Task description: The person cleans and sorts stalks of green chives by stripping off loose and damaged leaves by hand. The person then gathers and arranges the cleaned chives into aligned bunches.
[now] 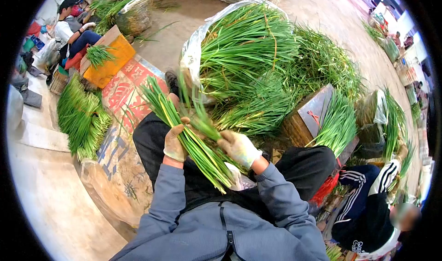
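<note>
My left hand [175,144], in a pale glove, is closed around a long bunch of garlic chives [206,164]. The bunch slants over my lap, green tips toward the upper left and paler stems toward me. Close beside it, my right hand [239,148], in a stained pale glove, grips a smaller bundle of chives [205,124], smeared by motion. A piece of whitish plastic [240,178] lies on my lap below the right hand. Just ahead stands a big heap of chives [248,40] in a white plastic bag [191,61].
Loose chives [327,58] spread behind a wooden block [299,123], with a chive pile [338,123] to its right. More chives [83,118] lie at left near an orange board [113,61]. One person [69,35] sits at upper left, another [368,206] at lower right.
</note>
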`<move>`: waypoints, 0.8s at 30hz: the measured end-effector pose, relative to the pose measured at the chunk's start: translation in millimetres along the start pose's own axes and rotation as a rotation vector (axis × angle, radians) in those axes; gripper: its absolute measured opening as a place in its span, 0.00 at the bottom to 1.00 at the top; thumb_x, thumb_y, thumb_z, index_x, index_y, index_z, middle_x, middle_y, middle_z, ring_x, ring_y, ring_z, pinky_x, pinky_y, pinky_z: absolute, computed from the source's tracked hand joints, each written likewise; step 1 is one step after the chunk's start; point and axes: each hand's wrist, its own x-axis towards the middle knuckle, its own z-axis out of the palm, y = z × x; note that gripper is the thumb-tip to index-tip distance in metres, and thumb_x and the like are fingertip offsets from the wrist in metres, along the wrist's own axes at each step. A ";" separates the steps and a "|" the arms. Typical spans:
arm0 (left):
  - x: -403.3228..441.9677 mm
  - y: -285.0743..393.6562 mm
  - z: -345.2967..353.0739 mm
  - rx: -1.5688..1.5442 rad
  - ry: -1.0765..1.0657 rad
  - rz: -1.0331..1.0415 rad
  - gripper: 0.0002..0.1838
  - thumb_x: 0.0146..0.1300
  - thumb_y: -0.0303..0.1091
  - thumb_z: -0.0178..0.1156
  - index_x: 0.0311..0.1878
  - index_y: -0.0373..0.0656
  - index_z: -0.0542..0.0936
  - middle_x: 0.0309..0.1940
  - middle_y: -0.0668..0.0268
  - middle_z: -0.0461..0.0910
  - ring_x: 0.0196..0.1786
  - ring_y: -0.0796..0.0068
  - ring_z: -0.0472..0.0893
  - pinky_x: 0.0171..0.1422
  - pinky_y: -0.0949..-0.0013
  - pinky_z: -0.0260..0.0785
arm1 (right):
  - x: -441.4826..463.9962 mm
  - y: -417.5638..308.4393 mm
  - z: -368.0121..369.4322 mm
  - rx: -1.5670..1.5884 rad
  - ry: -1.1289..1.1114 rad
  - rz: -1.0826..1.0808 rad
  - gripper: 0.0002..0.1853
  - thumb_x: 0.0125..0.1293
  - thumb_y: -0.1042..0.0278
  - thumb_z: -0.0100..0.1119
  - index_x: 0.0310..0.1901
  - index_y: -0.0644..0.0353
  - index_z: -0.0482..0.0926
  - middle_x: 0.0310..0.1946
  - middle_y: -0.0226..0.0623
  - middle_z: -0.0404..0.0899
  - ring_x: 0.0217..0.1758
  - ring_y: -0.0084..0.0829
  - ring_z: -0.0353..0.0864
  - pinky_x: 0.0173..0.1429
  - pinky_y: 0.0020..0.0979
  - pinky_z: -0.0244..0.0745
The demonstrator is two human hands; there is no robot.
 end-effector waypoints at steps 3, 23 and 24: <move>6.8 -5.9 7.7 0.015 -0.063 -0.001 0.14 0.60 0.34 0.68 0.49 0.48 0.83 0.70 0.45 0.70 0.67 0.41 0.75 0.70 0.38 0.71 | -4.2 20.9 12.4 -0.090 -0.092 -0.075 0.17 0.70 0.58 0.60 0.52 0.63 0.79 0.40 0.54 0.82 0.45 0.54 0.83 0.48 0.48 0.76; 16.4 46.9 -33.0 -0.062 0.146 0.399 0.13 0.70 0.38 0.64 0.55 0.48 0.79 0.41 0.65 0.83 0.33 0.71 0.82 0.43 0.59 0.77 | -15.9 33.3 -42.8 1.098 0.674 -0.011 0.08 0.72 0.70 0.57 0.48 0.62 0.75 0.33 0.33 0.81 0.32 0.25 0.80 0.37 0.29 0.79; 15.0 54.0 -38.8 -0.072 0.118 0.458 0.11 0.72 0.37 0.63 0.54 0.48 0.79 0.39 0.66 0.83 0.32 0.71 0.82 0.43 0.60 0.76 | -18.6 39.8 -60.9 1.275 0.729 0.023 0.08 0.72 0.71 0.56 0.48 0.63 0.76 0.32 0.32 0.81 0.30 0.23 0.79 0.34 0.27 0.77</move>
